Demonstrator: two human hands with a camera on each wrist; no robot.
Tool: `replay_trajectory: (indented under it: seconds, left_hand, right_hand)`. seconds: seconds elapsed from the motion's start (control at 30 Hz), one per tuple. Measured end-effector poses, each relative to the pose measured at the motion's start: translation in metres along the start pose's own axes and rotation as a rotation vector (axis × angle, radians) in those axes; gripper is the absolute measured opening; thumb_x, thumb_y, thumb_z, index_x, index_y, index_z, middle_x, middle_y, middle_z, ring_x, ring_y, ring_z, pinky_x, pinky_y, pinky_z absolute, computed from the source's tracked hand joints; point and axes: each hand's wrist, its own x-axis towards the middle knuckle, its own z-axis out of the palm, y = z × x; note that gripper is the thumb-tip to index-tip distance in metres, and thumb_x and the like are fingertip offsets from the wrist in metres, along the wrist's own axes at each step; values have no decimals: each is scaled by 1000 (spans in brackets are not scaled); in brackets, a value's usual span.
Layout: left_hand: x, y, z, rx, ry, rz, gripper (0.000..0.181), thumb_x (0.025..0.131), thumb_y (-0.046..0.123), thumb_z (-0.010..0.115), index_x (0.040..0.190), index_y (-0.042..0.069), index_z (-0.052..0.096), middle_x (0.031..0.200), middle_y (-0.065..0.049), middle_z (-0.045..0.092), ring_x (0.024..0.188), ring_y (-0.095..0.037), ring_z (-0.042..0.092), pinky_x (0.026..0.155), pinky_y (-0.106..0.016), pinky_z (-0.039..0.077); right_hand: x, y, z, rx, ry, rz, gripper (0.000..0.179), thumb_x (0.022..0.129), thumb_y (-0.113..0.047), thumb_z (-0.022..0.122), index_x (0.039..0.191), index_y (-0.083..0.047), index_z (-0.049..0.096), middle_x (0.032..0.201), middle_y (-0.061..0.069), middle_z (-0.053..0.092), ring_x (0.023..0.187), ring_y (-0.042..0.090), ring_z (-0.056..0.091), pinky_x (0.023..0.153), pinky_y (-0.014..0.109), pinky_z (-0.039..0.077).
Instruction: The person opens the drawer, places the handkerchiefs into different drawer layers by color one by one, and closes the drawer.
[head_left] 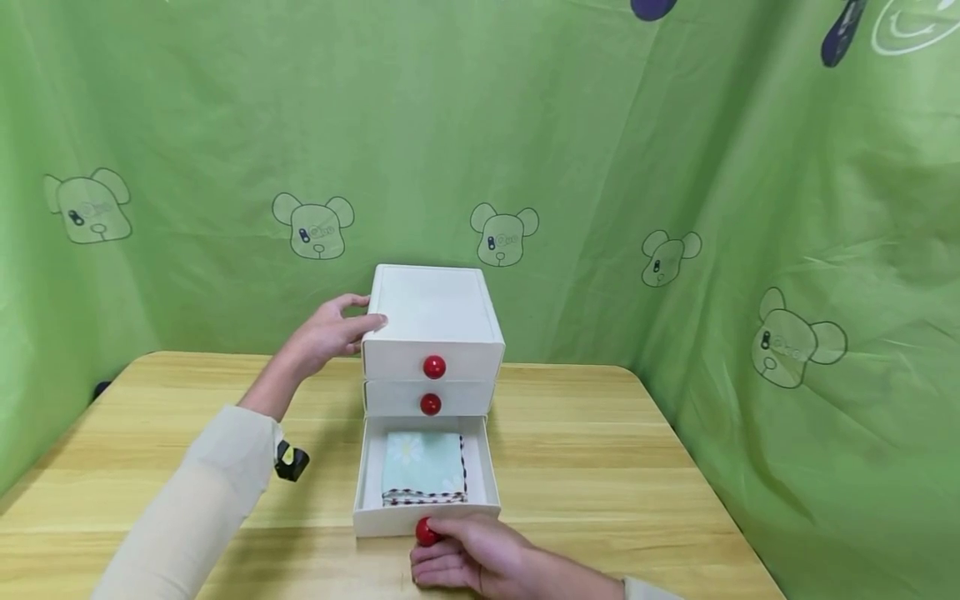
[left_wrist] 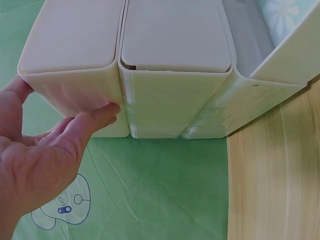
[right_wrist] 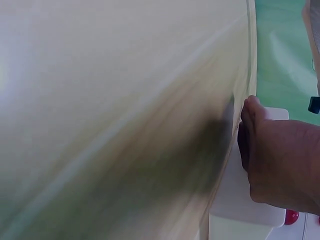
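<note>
A white cabinet point(head_left: 442, 300) with three stacked drawers and round red knobs stands on the wooden table. Its bottom drawer point(head_left: 491, 479) is pulled out. Inside lies a folded light-green cloth point(head_left: 423, 462) with a daisy print and dark scalloped edging. My right hand point(head_left: 480, 554) pinches the red knob point(head_left: 426, 532) of that drawer between thumb and fingers. At the cabinet's upper left, my left hand point(head_left: 330, 333) rests its thumb on the top edge, and its extended fingers point(left_wrist: 95, 120) lie against the side wall.
The upper drawer point(head_left: 393, 360) and middle drawer point(head_left: 390, 400) are closed. A black band-like device point(head_left: 290, 461) sits at the left sleeve cuff. Green curtains point(head_left: 412, 125) with bear-head drawings enclose the wooden table point(head_left: 600, 467) at the back and sides.
</note>
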Motion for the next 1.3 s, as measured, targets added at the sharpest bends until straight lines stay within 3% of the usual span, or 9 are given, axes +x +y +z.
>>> replay_trajectory:
  seconds: [0.9, 1.3]
  left_hand:
    - [1, 1, 0, 2, 5, -3, 82, 97, 36, 67, 161, 8, 22, 143, -21, 55, 133, -38, 54, 114, -50, 45]
    - [0, 0, 1, 1, 11, 0, 83, 98, 37, 66, 161, 10, 21, 139, -21, 58, 128, -36, 58, 114, -48, 46]
  right_hand:
    - [48, -31, -5, 43, 137, -78, 40, 104, -18, 55, 129, 12, 52, 117, 34, 67, 108, 42, 70, 94, 46, 60]
    - [76, -44, -21, 81, 157, -106, 42, 103, -17, 56, 133, 12, 50, 119, 36, 66, 109, 44, 70, 95, 47, 59]
